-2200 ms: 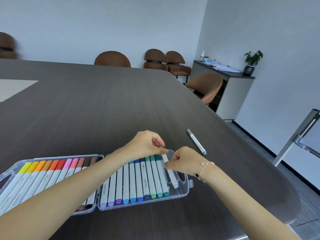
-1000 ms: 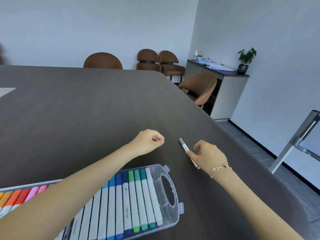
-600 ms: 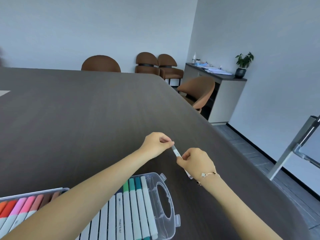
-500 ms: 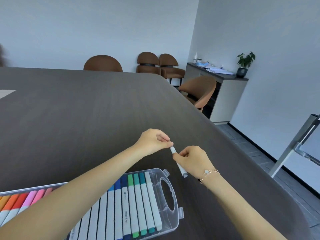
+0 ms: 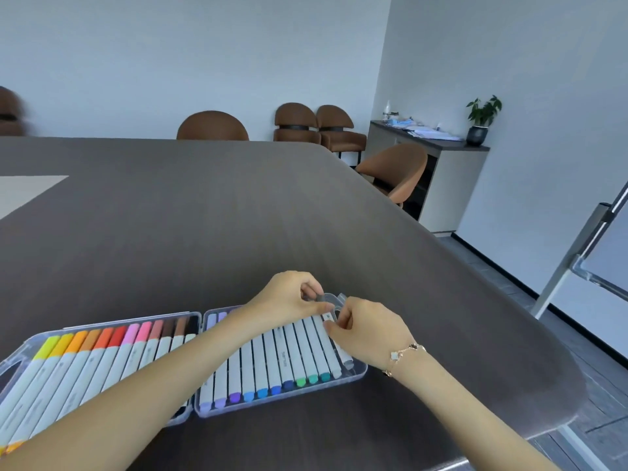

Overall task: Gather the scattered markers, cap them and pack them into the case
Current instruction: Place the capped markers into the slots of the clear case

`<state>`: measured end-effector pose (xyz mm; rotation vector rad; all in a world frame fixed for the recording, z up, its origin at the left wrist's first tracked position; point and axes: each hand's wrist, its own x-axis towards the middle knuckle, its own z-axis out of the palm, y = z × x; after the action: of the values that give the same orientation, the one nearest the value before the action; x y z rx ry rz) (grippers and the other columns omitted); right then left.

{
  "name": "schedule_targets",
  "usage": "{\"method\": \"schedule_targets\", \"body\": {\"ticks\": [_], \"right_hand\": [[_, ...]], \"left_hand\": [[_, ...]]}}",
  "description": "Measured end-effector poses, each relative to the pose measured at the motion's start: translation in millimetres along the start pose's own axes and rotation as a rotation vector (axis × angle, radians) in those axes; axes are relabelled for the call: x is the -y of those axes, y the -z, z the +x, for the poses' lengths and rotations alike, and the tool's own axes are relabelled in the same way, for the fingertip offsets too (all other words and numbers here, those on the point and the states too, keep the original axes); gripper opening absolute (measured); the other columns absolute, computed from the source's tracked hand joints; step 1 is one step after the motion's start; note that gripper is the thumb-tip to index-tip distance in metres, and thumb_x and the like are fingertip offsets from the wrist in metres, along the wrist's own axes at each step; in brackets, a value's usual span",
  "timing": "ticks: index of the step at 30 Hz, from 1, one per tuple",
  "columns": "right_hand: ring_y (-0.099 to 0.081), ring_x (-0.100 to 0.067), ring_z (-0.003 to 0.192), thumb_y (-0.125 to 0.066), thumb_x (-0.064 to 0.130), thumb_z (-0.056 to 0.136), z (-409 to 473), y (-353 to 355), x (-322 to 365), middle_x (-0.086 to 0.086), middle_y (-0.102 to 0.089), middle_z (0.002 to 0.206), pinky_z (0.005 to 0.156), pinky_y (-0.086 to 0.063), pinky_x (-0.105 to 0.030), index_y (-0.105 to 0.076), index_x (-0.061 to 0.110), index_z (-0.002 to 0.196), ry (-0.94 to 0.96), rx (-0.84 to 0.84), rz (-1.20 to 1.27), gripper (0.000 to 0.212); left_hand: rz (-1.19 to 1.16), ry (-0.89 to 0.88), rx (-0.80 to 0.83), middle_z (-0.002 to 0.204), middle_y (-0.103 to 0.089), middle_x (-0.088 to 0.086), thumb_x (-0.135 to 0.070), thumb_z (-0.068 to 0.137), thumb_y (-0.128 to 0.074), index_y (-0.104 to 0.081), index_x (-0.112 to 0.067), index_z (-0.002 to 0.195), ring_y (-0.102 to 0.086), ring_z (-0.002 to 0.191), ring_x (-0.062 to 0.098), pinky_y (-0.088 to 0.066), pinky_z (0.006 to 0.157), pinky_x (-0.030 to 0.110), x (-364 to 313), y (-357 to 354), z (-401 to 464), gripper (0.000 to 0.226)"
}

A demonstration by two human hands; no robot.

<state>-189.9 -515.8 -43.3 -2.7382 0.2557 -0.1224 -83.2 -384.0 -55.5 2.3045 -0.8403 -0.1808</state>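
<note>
Pinching a slim white marker [image 5: 341, 351] by its ends, both hands, left [image 5: 289, 300] and right [image 5: 365, 329], hold it at the right edge of the clear plastic case [image 5: 353, 377]. Round-capped markers fill the case, open flat on the dark woodgrain tabletop [image 5: 204, 215].

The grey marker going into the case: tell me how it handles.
The grey marker looks stiff and probably light: both hands, left hand and right hand, manage it with fingertips. Its round barrel would likely roll on the table, less so in the case.

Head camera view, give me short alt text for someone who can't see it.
Both hands, left hand and right hand, fit a grey marker into the right end of an open clear case of coloured markers on a dark table; brown chairs stand behind.
</note>
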Motion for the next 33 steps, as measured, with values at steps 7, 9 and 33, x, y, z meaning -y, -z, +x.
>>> {"method": "schedule_targets", "body": {"ticks": [7,9,33], "right_hand": [[-0.048,-0.008,0.059,-0.043,0.055,0.092,-7,-7,-11,0.009,-0.053,0.068,0.05,-0.032,-0.016,-0.044,0.024,0.077,0.108,-0.03,-0.129,0.034],[-0.045,-0.008,0.056,-0.042,0.058,0.091,-7,-9,-13,0.009,-0.048,0.064,0.049,-0.031,-0.016,-0.042,0.024,0.074,0.121,-0.039,-0.154,0.037],[-0.043,-0.01,0.059,-0.044,0.057,0.09,23,-18,-23,0.006,-0.048,0.069,0.049,-0.029,-0.019,-0.04,0.022,0.065,0.22,-0.079,-0.101,0.044]], "left_hand": [[0.144,-0.07,-0.057,0.093,-0.057,-0.011,-0.047,0.079,-0.069,-0.068,-0.023,0.104,-0.051,0.079,0.0,-0.037,0.066,0.011,-2,-7,1,0.035],[0.148,-0.076,-0.054,0.093,-0.059,-0.011,-0.048,0.078,-0.069,-0.068,-0.023,0.104,-0.053,0.081,0.001,-0.038,0.067,0.012,-1,-7,2,0.037],[0.153,-0.088,-0.086,0.09,-0.056,-0.009,-0.039,0.084,-0.066,-0.068,-0.023,0.11,-0.05,0.08,0.003,-0.042,0.069,0.016,14,5,17,0.03]]}}
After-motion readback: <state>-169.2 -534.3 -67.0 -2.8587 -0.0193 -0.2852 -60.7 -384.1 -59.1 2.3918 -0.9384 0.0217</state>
